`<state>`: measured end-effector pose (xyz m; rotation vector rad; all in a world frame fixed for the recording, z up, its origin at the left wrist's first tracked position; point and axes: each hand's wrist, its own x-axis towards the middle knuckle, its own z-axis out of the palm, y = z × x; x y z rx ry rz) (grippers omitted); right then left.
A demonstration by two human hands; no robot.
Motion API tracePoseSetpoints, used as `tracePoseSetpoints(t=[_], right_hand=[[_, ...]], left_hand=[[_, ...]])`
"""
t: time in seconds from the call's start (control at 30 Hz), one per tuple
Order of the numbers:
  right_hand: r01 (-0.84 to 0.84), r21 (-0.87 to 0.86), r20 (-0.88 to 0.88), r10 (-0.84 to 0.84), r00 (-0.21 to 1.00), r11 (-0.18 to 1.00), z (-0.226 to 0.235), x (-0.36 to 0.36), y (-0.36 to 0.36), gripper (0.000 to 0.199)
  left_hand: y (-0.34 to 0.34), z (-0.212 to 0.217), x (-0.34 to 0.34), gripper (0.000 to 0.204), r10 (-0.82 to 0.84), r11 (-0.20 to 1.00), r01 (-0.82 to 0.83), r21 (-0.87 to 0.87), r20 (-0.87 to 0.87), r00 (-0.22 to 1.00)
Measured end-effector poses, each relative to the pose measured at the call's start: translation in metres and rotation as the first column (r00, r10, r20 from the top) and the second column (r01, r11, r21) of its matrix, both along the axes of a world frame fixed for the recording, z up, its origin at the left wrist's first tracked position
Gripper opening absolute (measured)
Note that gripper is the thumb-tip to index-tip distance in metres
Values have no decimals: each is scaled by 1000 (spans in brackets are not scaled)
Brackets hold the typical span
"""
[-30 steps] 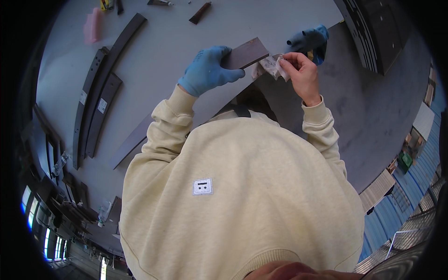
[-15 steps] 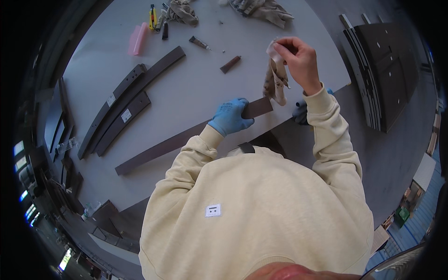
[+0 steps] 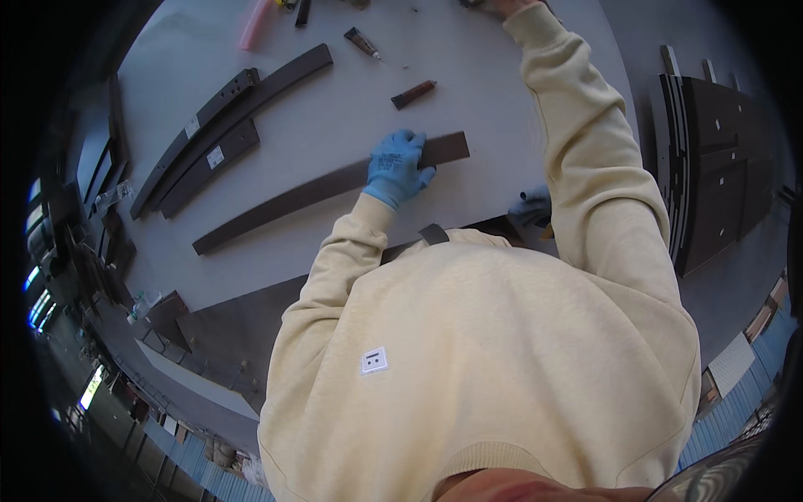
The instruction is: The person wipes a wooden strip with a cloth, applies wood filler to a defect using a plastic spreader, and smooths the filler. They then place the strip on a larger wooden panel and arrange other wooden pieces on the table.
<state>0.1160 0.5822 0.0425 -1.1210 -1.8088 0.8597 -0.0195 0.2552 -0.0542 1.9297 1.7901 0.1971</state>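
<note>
My left hand, in a blue work glove, is wrapped round a long, slightly curved dark-brown strip near its right end. The strip lies slantwise across the grey tabletop. My bare right hand reaches far out to the top edge of the picture. Its fingers are mostly cut off there, so what it holds or touches is hidden. Between the strip and the far edge lie a brown-filled tube and a second tube with a light nozzle.
More curved brown pieces, some with white labels, lie at the left of the table. A pink roll is at the far left. A grey-blue glove sits by the near edge. Brown panels stand stacked at the right.
My right hand has moved far away from me with the stained cloth it held, which is now out of sight. My left hand has pushed the strip slightly away, and the view has shifted.
</note>
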Motion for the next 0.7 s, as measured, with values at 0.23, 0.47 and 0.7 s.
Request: tracePoseSetpoints(t=[0.23, 0.47, 0.7], right_hand=[[177, -285, 180, -129, 975, 942, -81, 144, -109, 29], [350, 51, 589, -311, 746, 935, -120, 226, -163, 31], [334, 2, 785, -209, 584, 943, -152, 235, -151, 31]], left_hand=[[33, -8, 8, 64, -14, 1000, 11, -22, -144, 989], [24, -8, 14, 75, 94, 994, -90, 67, -61, 994], [-7, 0, -15, 95, 213, 940, -186, 285, -67, 975]])
